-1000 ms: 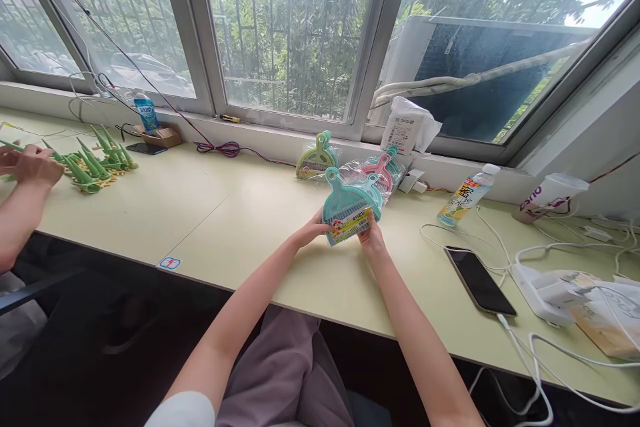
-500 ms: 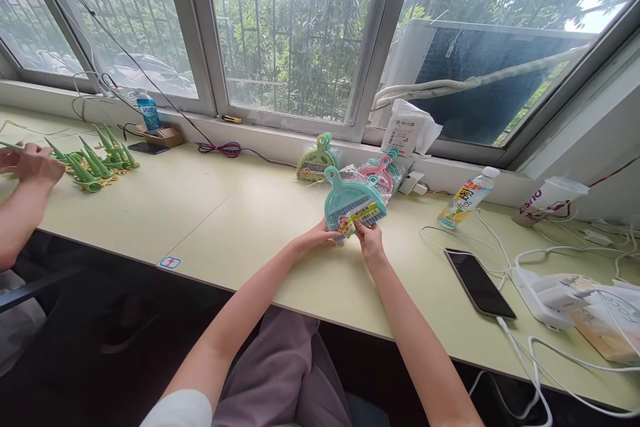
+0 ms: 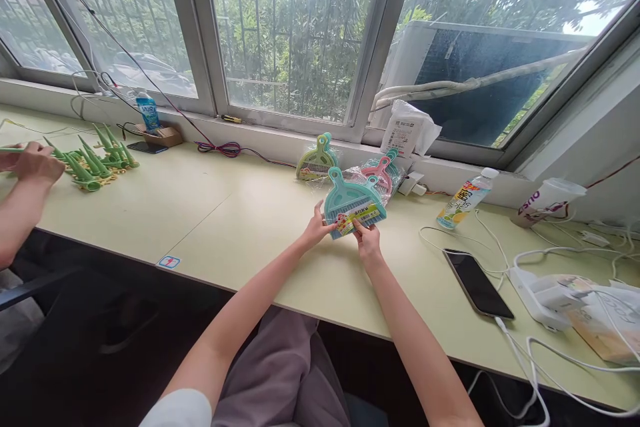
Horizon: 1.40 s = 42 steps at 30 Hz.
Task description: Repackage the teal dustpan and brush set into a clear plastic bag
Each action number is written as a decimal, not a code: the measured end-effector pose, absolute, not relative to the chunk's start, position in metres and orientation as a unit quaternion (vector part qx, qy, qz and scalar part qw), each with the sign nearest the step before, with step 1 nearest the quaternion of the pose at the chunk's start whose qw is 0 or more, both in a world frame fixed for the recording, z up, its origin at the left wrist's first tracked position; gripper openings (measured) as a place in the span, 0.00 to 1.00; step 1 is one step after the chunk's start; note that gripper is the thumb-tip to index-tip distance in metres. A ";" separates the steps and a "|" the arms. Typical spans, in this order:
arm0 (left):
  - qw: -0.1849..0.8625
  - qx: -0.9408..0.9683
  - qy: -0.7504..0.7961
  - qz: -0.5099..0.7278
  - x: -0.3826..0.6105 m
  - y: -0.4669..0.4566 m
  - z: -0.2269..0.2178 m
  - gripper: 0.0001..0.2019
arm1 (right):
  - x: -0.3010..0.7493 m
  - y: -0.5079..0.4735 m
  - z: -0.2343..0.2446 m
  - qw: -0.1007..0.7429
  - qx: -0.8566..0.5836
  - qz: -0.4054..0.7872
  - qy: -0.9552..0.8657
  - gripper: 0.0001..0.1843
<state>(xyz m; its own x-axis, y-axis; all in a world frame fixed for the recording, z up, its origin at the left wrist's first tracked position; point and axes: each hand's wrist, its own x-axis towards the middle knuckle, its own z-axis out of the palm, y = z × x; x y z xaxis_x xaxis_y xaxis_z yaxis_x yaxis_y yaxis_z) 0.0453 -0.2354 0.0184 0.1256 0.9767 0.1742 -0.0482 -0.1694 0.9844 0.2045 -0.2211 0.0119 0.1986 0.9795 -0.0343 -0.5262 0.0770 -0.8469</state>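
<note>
A teal toy dustpan and brush set (image 3: 350, 197), in clear wrap with a yellow printed label, is held tilted above the table, handles pointing away from me. My left hand (image 3: 316, 227) grips its lower left edge, with a finger raised along the side. My right hand (image 3: 368, 240) pinches the lower edge, thumb on the label and the other fingers behind. Just beyond it, a pink set (image 3: 384, 170) with teal handles is partly hidden. A green wrapped set (image 3: 319, 159) stands farther back by the sill.
On the right are a drink bottle (image 3: 465, 199), a phone (image 3: 477, 283) with cables, a plastic cup (image 3: 549, 203) and a power strip (image 3: 537, 300). A tissue pack (image 3: 407, 130) leans by the window. On the left, another person's hand (image 3: 37, 163) works near green spiky pieces (image 3: 95, 163).
My left hand has slid up the dustpan set's left side, with a finger now raised. The label now lies flatter and wider across the front. My right hand has barely moved.
</note>
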 end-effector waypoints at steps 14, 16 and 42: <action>0.113 0.763 0.434 0.466 0.055 -0.254 0.026 0.23 | 0.205 -0.216 0.002 0.684 -0.372 0.555 -0.293 0.26; 0.093 0.780 0.439 0.437 0.056 -0.254 0.024 0.22 | 0.203 -0.217 0.002 0.684 -0.368 0.554 -0.299 0.26; 0.382 0.362 0.428 0.735 0.043 -0.243 0.037 0.35 | 0.193 -0.224 0.003 0.661 -0.338 0.593 -0.311 0.22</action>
<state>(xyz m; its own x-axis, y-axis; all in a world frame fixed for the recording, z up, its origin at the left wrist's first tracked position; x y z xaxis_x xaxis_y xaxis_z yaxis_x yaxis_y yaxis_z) 0.0426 -0.2427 0.0367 -0.4471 0.8707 0.2050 -0.2518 -0.3424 0.9052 0.1932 -0.2241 0.0027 0.1016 0.9948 0.0111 -0.5742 0.0678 -0.8159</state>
